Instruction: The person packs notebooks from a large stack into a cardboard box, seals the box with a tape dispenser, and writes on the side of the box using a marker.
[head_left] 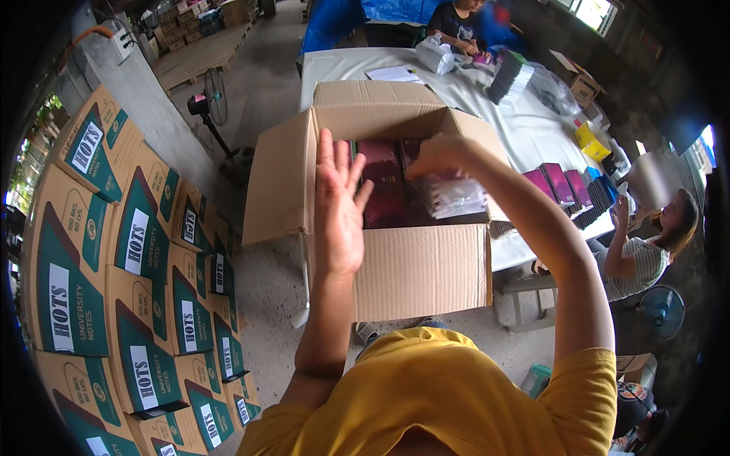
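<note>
An opened cardboard box (422,273) stands in front of me with its flaps folded out. Inside lie dark maroon notebooks (380,178), and at their right a stack in clear plastic wrap (455,196). My left hand (338,213) is raised over the box's left side, palm turned up and fingers spread, holding nothing. Over the right part of the box, my right hand (443,154) bends down beside the plastic-wrapped stack. Its fingers are blurred and partly hidden, so I cannot make out whether it grips anything.
Stacked printed cartons (144,304) rise at the left, near a standing fan (209,110). Behind the box, a white-covered table (334,68) bears notebook stacks (509,80) and more maroon notebooks (559,185). One person (456,26) works across it, another (646,235) at the right.
</note>
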The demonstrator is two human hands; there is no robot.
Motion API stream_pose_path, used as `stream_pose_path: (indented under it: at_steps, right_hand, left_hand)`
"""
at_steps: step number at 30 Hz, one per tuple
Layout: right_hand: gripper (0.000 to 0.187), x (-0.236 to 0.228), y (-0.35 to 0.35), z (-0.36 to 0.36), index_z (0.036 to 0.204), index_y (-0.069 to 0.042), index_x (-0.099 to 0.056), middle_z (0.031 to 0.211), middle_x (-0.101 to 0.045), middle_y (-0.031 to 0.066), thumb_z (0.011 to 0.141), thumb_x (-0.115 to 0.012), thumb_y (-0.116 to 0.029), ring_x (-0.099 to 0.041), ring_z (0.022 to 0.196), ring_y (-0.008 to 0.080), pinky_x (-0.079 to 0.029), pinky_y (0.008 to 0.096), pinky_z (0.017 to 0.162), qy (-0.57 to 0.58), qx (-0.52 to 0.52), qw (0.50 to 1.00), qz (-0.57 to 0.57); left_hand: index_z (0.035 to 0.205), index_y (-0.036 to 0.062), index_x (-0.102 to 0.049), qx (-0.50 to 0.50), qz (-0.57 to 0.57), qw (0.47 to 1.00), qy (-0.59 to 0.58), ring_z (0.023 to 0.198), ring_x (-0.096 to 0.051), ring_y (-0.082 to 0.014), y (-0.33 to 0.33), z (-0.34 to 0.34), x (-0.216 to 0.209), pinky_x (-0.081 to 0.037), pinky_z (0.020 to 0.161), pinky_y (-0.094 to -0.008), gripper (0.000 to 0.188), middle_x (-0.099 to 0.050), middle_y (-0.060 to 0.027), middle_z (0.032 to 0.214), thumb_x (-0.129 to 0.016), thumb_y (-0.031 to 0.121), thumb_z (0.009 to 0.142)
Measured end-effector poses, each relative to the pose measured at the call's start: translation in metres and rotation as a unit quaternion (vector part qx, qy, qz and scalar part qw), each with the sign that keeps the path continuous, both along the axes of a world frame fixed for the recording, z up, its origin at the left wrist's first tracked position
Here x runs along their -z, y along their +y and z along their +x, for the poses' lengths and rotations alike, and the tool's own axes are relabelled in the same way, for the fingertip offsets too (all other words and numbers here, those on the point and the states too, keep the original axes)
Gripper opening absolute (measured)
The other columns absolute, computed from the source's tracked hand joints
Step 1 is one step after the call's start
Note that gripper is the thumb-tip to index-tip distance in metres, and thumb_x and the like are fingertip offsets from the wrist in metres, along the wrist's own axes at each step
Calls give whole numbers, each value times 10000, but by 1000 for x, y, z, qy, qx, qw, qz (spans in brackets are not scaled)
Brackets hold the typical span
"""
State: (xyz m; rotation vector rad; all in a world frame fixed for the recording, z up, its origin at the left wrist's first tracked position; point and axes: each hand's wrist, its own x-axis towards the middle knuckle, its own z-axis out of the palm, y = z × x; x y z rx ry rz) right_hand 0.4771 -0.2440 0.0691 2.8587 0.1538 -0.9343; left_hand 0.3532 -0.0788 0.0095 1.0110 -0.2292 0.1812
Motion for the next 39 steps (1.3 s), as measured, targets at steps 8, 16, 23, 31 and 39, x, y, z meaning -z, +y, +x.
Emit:
stream_pose_path:
  at_steps: [8,16,23,31,39]
  right_hand:
    - [670,101,-34,-15,1070,-76,-701,1101,-685,112,693,-736,-629,-647,1051,289,-520,419,861,37,-249,962,-102]
    - [450,37,-93,-93,1174,-67,-638,843,-639,92,788,-758,-263,-598,653,162,-495,329,602,-375,-138,776,488]
    - [240,90,-331,-136,998,-54,-714,769,-633,27,785,-670,46,-571,664,70,-422,194,565,-559,151,622,528]
    - [440,133,-502,-81,1206,-57,-593,1090,-603,218,845,-687,-290,-534,1068,419,-435,466,934,-505,139,803,285]
    - [604,130,-492,-49,1421,-204,-419,1270,-429,305,924,-480,-543,-428,1181,487,-429,604,883,-361,181,895,188]
  left_hand:
    - [1488,41,-241,-159,-50,978,-121,1360,-347,-328,29,-38,-29,-313,1085,-480,692,-319,-187,1500,-311,525,998]
    - [1367,-26,-426,189,-18,951,-245,1179,-519,-353,-68,-60,-36,-429,972,-446,804,-460,-275,1331,-608,556,843]
    - [1425,72,-369,495,154,854,30,1271,-410,-231,-270,-50,5,-371,1009,-392,737,-376,-127,1432,-691,404,851]
    - [1495,63,-229,4,257,905,340,1423,18,-470,-451,49,152,-135,1129,-560,1081,-49,-309,1525,-595,748,743]
    - [1470,28,-256,-94,193,973,83,1210,-499,-324,-503,55,147,-384,1032,-412,877,-466,-235,1350,-755,243,783]
